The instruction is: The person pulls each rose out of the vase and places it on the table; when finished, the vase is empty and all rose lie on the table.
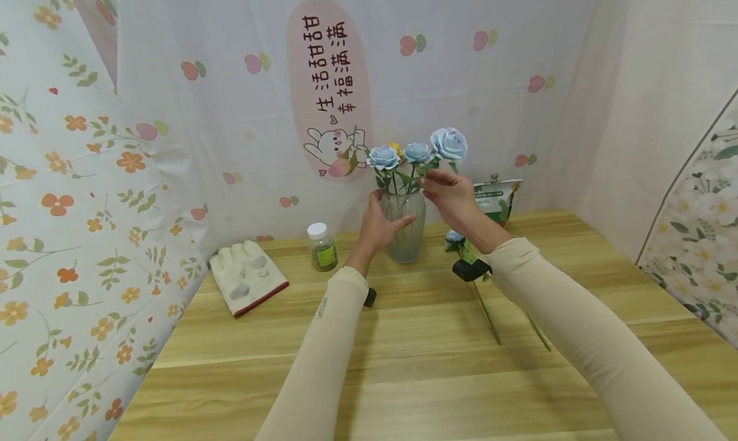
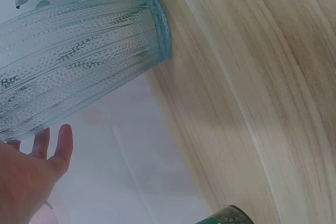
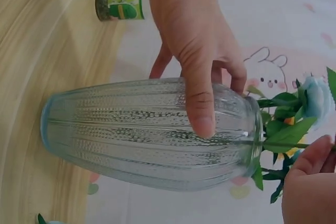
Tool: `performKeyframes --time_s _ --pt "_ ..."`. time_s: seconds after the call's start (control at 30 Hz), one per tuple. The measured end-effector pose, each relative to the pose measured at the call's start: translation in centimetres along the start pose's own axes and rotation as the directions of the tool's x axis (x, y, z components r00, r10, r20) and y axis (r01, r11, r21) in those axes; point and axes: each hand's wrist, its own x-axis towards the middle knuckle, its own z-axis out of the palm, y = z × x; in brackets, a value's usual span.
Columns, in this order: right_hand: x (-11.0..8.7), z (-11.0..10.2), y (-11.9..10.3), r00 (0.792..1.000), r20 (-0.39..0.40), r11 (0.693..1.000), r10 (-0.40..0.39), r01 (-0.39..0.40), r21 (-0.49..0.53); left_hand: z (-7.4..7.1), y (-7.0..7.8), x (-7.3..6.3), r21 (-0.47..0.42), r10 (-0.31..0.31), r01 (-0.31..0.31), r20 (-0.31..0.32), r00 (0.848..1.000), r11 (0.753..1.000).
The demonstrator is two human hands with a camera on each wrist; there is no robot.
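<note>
On the table stands a ribbed clear glass vase (image 1: 405,232), upright, with blue artificial roses (image 1: 383,158) and a yellow flower (image 1: 395,148) at its mouth. My left hand (image 1: 379,226) holds the vase from its left side. In the right wrist view the left thumb (image 3: 199,100) lies across the front of the glass vase (image 3: 142,129), other fingers behind. Just above the rim my right hand (image 1: 452,197) pinches the green stem of a large blue rose (image 1: 448,144). Its fingertips (image 3: 315,156) show at the right edge of the right wrist view.
Left of the vase are a white-lidded jar (image 1: 321,247) and a pale work glove (image 1: 246,275). Another blue rose (image 1: 454,237) and loose green stems (image 1: 487,314) lie under my right forearm. Behind them stands a white and green bag (image 1: 497,200) against the printed curtain.
</note>
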Motion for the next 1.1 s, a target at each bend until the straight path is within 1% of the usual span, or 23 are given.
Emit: performKeyframes --time_s 0.13,0.23,0.37,0.43,0.53,0.63,0.7,0.77,0.9,0.97,1.03,1.1 --pt "-0.2 0.1 -0.3 0.999 0.029 0.999 -0.043 0.043 0.017 0.0 0.0 -0.1 0.0 0.004 -0.004 -0.002 1.0 1.0" --pt "-0.2 0.1 -0.5 0.995 0.042 0.996 -0.085 0.086 -0.036 0.0 0.1 -0.2 0.001 -0.001 0.001 -0.005 1.0 1.0" --pt "-0.1 0.3 -1.0 0.993 0.051 0.981 -0.108 0.115 -0.155 0.1 0.2 -0.1 0.0 -0.016 0.016 -0.006 1.0 1.0" --pt "-0.3 0.5 -1.3 0.992 0.059 0.976 -0.116 0.125 -0.177 0.1 0.2 -0.1 -0.004 -0.022 0.022 -0.009 1.0 1.0" --pt "-0.7 0.9 -2.1 0.994 0.046 0.985 -0.104 0.109 -0.135 0.2 0.2 -0.2 -0.005 -0.024 0.024 -0.009 1.0 1.0" --pt "-1.2 1.6 -3.0 0.992 0.023 0.982 -0.124 0.126 -0.138 0.2 0.2 -0.2 -0.006 -0.022 0.021 -0.008 1.0 1.0" --pt "-1.5 1.9 -3.7 0.988 0.017 0.974 -0.156 0.157 -0.163 0.2 0.2 -0.2 -0.006 -0.02 0.02 -0.009 1.0 1.0" --pt "-1.7 2.2 -4.3 0.979 0.021 0.959 -0.205 0.205 -0.194 0.2 0.2 -0.2 -0.009 -0.019 0.019 -0.009 1.0 1.0" --pt "-2.1 2.3 -5.6 0.959 0.044 0.943 -0.28 0.283 -0.174 0.2 0.2 -0.2 -0.003 -0.015 0.015 -0.004 1.0 1.0" --pt "-2.3 2.3 -6.2 0.951 0.048 0.938 -0.304 0.308 -0.157 0.2 0.2 -0.2 -0.007 -0.011 0.011 -0.003 1.0 1.0" --pt "-2.7 2.1 -6.8 0.956 0.038 0.946 -0.292 0.294 -0.137 0.2 0.2 -0.3 -0.015 -0.007 0.007 -0.004 1.0 1.0" --pt "-3.1 1.9 -7.3 0.968 0.036 0.961 -0.247 0.249 -0.119 0.2 0.2 -0.3 -0.019 -0.004 0.004 -0.005 1.0 1.0"
